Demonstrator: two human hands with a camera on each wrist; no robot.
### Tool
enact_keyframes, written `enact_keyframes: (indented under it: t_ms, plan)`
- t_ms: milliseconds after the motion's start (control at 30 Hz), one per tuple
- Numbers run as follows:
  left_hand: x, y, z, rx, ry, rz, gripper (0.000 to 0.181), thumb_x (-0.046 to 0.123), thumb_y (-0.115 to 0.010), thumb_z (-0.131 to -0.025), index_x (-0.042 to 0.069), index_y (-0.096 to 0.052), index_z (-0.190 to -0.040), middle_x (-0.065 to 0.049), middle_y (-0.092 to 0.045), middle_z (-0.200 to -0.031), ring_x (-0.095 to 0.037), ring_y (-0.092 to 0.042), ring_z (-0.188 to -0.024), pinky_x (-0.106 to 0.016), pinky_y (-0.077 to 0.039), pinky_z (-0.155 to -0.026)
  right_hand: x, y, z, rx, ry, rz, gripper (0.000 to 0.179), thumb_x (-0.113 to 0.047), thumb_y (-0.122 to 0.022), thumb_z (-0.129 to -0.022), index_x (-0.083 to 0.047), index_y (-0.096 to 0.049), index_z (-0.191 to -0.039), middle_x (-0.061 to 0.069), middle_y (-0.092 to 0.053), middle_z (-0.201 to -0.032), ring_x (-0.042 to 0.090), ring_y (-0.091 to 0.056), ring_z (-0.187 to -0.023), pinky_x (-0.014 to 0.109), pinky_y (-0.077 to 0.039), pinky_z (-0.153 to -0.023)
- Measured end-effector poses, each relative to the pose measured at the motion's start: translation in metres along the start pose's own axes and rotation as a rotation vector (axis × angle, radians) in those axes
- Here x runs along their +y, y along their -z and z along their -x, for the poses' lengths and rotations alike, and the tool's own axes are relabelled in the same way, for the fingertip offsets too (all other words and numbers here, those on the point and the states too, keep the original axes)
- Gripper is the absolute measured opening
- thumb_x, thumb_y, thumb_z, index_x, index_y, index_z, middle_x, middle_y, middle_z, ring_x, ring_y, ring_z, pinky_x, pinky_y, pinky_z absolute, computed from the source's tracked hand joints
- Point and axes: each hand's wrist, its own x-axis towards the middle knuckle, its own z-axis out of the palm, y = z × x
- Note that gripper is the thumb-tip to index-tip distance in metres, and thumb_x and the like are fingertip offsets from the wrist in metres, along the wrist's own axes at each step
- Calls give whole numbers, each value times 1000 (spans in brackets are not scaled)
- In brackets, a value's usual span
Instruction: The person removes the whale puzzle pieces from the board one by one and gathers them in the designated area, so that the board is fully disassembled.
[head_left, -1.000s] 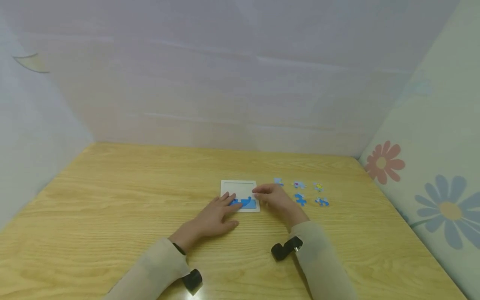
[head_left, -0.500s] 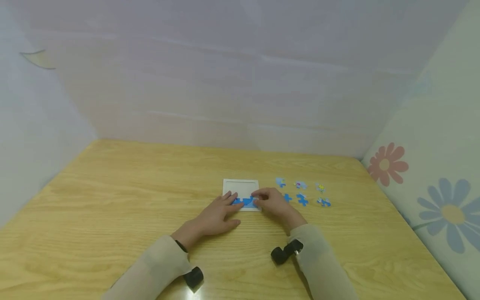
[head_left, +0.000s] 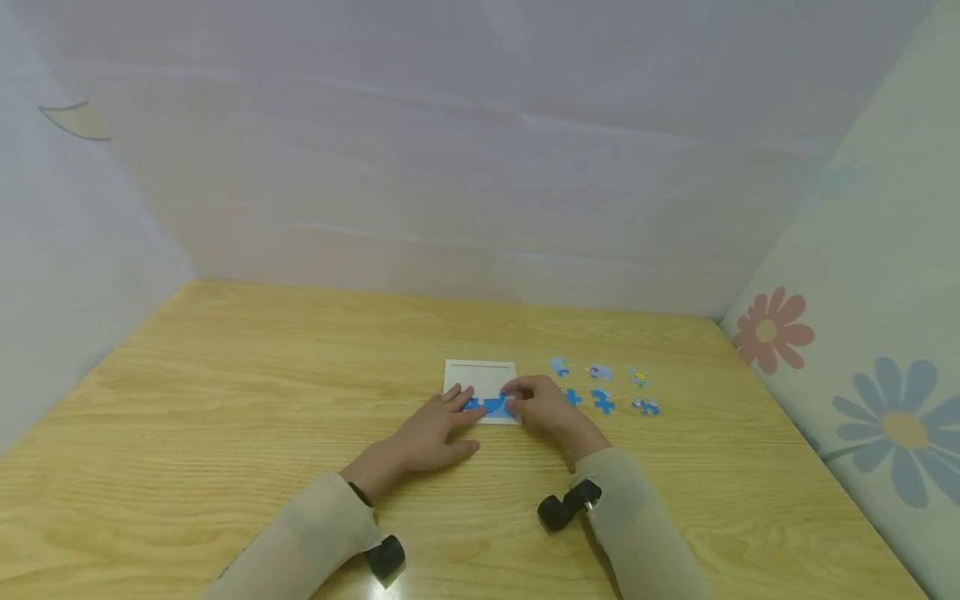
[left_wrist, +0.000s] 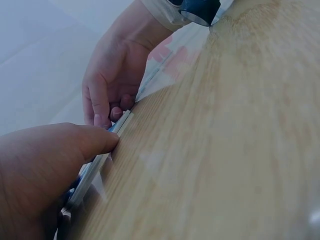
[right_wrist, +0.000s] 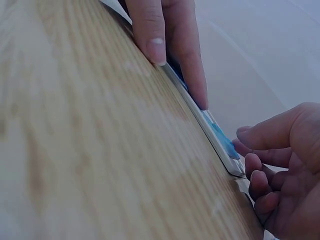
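Observation:
In the head view a white puzzle tray point(head_left: 480, 363) lies on the table, with blue jigsaw pieces point(head_left: 491, 404) along its near side. My left hand point(head_left: 427, 429) rests over the tray's near left part, fingers spread and fairly straight across the pieces. The left wrist view shows the left thumb point(left_wrist: 100, 141) along the tray's near edge. At the tray's right side my right hand point(head_left: 551, 408) has thumb and index finger curled at the right-hand blue puzzle piece point(right_wrist: 227, 145), pinching at it. The other right fingers are bent, and this hand partly covers the piece.
Several loose jigsaw pieces lie in two rows right of the tray, among them a sun piece point(head_left: 639, 377) and a blue piece point(head_left: 602, 401). The wooden table point(head_left: 262, 375) meets a pale cloth wall point(head_left: 450, 208) behind and a flowered one point(head_left: 862, 333) at right.
My right thumb and index finger have come down from the tray's right edge onto the right-hand blue piece. My left hand has stayed in place on the tray.

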Motion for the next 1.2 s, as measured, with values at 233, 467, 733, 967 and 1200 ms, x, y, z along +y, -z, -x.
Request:
enact_keyframes:
  t_ms: [233, 467, 733, 967, 1200]
  plan:
    - [2, 1, -1, -2, 8, 7, 51, 34, -50, -86, 8, -42, -129, -17, -23, -137, -32, -14, -126, -48, -13, -97, 1, 1, 0, 27, 83, 24, 16, -2, -58, -80, -3, -60, -95, 4, -56, -85, 18, -50, -77, 32, -41, -69]
    - [4, 1, -3, -10, 4, 15, 51, 33, -50, -85, 7, -42, -128, -17, -23, -137, -32, -14, -126, -49, -12, -97, 5, 5, 0, 4, 117, 44, 20, 0, -59, -78, -3, -59, -97, 5, -56, -87, 18, -49, -76, 30, -40, -67]
    - [5, 1, -4, -17, 17, 11, 51, 34, -50, -85, 9, -42, -129, -16, -23, -138, -30, -14, -126, -48, -12, -98, 1, 9, 4, -49, 134, 47, 30, -1, -62, -75, 3, -57, -104, 10, -53, -87, 18, -46, -72, 29, -39, -62]
    - [3, 0, -2, 6, -5, 10, 50, 31, -52, -85, 7, -44, -128, -19, -24, -136, -33, -16, -125, -50, -13, -97, 3, 10, 2, -78, 153, 80, 37, -3, -67, -70, 2, -57, -105, 6, -53, -86, 17, -45, -72, 28, -39, -63]
    - [2, 0, -3, 9, 0, 7, 50, 32, -51, -85, 7, -44, -128, -18, -24, -137, -33, -15, -126, -50, -13, -97, 0, 10, 2, -79, 173, 118, 37, -3, -67, -70, 0, -56, -106, 6, -51, -86, 17, -43, -69, 29, -38, -61]
